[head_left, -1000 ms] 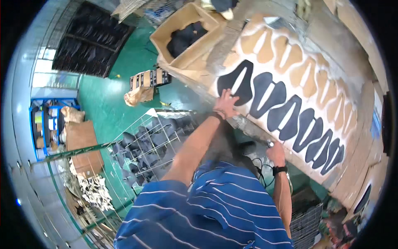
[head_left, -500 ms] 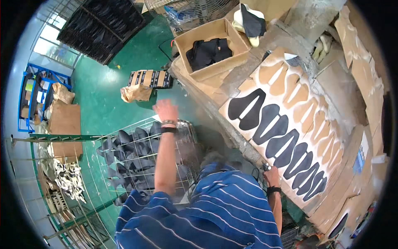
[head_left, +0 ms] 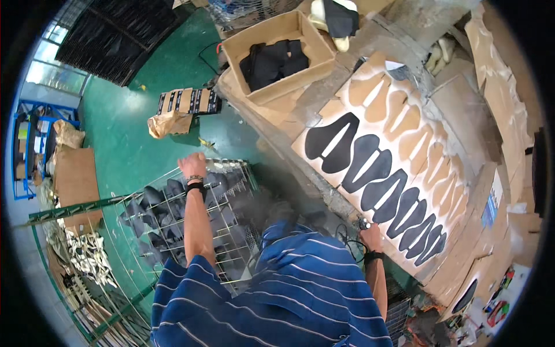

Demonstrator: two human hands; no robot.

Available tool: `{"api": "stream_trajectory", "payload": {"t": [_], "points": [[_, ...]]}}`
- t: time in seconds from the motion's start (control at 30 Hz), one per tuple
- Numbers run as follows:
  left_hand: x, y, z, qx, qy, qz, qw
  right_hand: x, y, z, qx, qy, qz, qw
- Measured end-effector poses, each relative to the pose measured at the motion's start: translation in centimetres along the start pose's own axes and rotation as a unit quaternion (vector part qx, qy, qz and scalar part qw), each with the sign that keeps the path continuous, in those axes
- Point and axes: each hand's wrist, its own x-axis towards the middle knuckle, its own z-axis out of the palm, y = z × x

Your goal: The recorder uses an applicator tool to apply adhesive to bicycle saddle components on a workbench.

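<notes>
My left hand is closed at the far edge of a wire rack, its fingers curled over the rim. Dark grey curved pieces fill the rack below my left forearm. In my right hand is a small metal spray gun, partly hidden by the fingers, with a dark hose beside it. It is at the near edge of a cardboard-covered table. Just beyond it lies a row of black sole-shaped pieces on a white-coated board, next to a row of bare tan outlines.
An open cardboard box with black pieces stands at the table's far left end. Taped dark boxes and a brown paper bag sit on the green floor. A tall dark rack and blue shelving stand farther left.
My left hand has gone from spread fingers to a closed grip at the rack's edge. The whole view has shifted, moving table and rack leftward in the picture. My right hand keeps its hold.
</notes>
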Motion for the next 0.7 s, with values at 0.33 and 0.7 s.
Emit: {"api": "stream_trajectory", "payload": {"t": [0.33, 0.7], "points": [[1.3, -3.1, -0.4, 0.032, -0.049, -0.043, 0.997, -1.0, -2.2, -2.2, 0.039, -0.040, 0.041, 0.998], [0.2, -6.3, 0.9, 0.044, 0.003, -0.022, 0.999, -0.4, -1.5, -0.6, 0.015, -0.028, 0.025, 0.999]]}}
